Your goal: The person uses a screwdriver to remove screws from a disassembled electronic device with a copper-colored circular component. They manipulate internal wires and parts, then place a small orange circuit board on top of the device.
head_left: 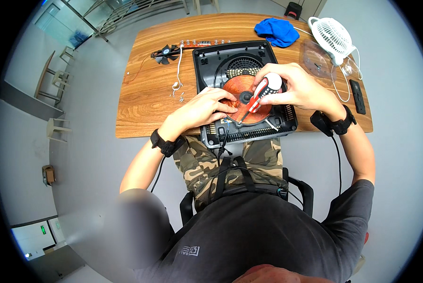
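An opened induction cooker base (204, 66), black and shallow, lies at the table's near edge with a round copper coil (239, 82) inside. My right hand (296, 87) is closed round a screwdriver (263, 92) with a red, white and black handle. Its shaft slants down to the coil's near rim, where the tip seems to touch. On the coil's left side rests my left hand (211, 107), its fingers apart and bent against the windings. A white wire end (271, 125) shows beside the coil's near right edge.
On the wooden table (145, 104) are a small black fan (165, 55), a circuit strip (204, 43), a white cable (179, 70) and small loose parts. A blue cloth (276, 32), a white desk fan (331, 37), a clear tray (315, 59) and a black bar (357, 96) lie right.
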Action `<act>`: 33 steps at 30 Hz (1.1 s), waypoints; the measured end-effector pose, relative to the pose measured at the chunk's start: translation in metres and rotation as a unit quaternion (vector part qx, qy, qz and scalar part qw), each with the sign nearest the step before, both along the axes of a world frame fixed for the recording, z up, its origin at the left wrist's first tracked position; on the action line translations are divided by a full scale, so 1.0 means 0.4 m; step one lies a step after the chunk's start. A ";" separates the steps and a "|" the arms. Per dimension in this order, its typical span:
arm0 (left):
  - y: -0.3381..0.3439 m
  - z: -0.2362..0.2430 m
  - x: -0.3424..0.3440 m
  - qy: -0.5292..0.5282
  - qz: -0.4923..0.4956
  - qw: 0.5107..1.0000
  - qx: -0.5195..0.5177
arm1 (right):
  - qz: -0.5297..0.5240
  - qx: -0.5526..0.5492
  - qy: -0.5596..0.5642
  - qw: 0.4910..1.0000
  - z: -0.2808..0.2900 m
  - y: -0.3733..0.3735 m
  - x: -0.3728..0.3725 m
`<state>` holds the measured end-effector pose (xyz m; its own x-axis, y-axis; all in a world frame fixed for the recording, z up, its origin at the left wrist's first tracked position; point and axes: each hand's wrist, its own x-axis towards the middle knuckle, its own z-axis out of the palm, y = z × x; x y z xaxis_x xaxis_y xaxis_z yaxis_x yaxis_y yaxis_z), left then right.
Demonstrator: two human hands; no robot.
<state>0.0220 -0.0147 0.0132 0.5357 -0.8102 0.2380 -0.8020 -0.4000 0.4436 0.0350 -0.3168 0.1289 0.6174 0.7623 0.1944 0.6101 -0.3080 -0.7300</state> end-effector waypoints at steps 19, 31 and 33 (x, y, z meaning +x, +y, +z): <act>0.003 -0.003 -0.005 -0.004 0.003 1.000 0.003 | 0.072 -0.038 -0.020 0.996 0.063 0.062 -0.014; 0.007 0.006 -0.014 -0.020 0.008 1.000 0.017 | 0.106 -0.035 -0.078 0.991 0.052 0.102 -0.015; 0.008 0.002 -0.012 -0.019 0.006 1.000 0.020 | 0.106 -0.034 -0.066 0.992 0.053 0.108 -0.017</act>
